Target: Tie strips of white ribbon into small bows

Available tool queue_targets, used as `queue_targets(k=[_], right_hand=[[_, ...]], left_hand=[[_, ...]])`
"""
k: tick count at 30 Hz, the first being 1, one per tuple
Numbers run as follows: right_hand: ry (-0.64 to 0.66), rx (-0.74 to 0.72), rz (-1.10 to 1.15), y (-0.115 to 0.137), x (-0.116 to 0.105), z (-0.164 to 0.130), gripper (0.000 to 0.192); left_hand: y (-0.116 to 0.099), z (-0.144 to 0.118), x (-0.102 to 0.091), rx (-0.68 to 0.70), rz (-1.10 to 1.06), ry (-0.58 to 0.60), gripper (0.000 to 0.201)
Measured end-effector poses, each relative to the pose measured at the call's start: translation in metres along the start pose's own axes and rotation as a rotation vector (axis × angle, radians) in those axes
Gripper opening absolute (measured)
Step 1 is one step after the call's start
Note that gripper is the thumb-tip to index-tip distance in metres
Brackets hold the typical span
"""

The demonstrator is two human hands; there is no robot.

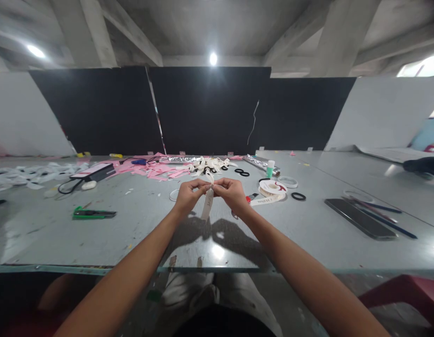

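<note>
Above the middle of the grey table, a piece of cream ribbon [207,206] with dark printed letters is pinched between both hands. My left hand [190,195] is closed on it from the left, thumb and forefinger together. My right hand [231,193] grips it from the other side, the fingertips of the two hands meeting. A loop of the ribbon rises above the fingers and a tail hangs below. Just right of my right hand are scissors with red handles [248,199], partly hidden, and a ribbon spool [272,187] with a printed length trailing off it.
A pile of cream ribbon pieces [213,164] and pink strips [147,169] lies at the back. Left are a green cutter [94,213] and white strips [31,175]. Right are black rings [299,196], a glue bottle [270,169], a foil roll [261,163] and a phone [359,218].
</note>
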State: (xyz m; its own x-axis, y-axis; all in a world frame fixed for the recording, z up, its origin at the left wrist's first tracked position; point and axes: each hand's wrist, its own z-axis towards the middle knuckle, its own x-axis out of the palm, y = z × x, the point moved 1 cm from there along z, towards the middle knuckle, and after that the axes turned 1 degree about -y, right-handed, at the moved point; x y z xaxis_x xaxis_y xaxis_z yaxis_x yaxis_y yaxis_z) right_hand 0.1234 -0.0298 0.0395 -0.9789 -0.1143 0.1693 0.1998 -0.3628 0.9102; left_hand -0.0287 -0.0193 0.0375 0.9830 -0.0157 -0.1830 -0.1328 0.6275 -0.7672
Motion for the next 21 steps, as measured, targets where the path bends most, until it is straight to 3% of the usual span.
queue_targets(k=[6, 21], right_hand=[[0.003, -0.010, -0.004, -0.0028, -0.0009, 0.0016, 0.019], [0.044, 0.010, 0.030, -0.0002, -0.0011, -0.0005, 0.031]], left_hand=[[0.0026, 0.0002, 0.0004, -0.006, 0.017, 0.003, 0.022], [0.0007, -0.0003, 0.0007, -0.024, -0.047, 0.001, 0.021]])
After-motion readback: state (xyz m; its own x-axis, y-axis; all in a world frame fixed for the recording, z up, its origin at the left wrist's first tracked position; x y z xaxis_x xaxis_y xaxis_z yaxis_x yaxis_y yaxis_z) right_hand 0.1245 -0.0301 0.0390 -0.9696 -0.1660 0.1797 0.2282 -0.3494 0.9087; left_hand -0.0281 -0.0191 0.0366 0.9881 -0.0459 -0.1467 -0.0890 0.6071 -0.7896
